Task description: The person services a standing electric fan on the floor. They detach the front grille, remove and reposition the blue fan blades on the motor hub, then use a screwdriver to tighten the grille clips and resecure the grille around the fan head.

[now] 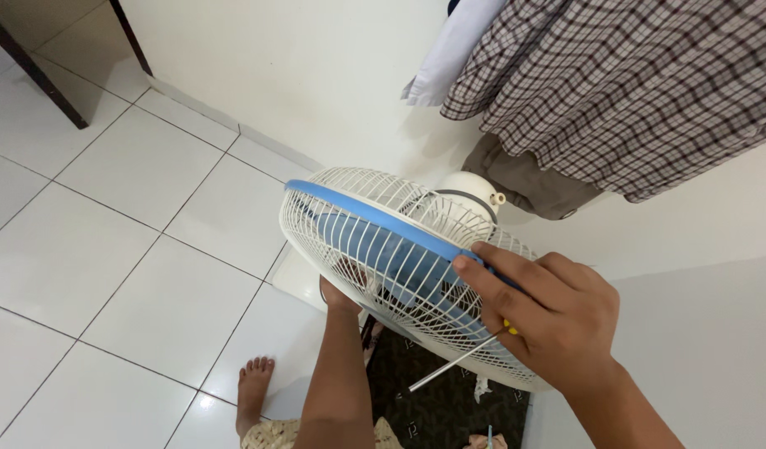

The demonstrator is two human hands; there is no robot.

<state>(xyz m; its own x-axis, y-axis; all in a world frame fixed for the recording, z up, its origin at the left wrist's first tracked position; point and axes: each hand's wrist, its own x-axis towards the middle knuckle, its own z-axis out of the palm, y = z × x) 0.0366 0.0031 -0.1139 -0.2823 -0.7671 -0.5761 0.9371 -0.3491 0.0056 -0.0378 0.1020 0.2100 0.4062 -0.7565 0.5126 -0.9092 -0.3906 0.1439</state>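
Note:
A floor fan [375, 224] with a white wire cage, a blue rim [375, 214] and blue blades tilts toward me in the middle of the view. My left hand [343, 291] reaches up from below and grips the cage's lower edge, its fingers partly hidden behind the wires. Resting on the blue rim at the right is my right hand [553, 320], which also holds a screwdriver [449, 367] with a yellow handle; the metal shaft points down-left across the cage. The fan's white motor housing [470, 189] shows behind the cage.
A plaid shirt [632, 83], a white garment [449, 58] and brown trousers [524, 179] hang against the white wall close above the fan. White floor tiles [125, 249] spread to the left. Dark furniture legs [34, 71] stand at top left. My bare foot [254, 384] and a dark mat [449, 411] lie below.

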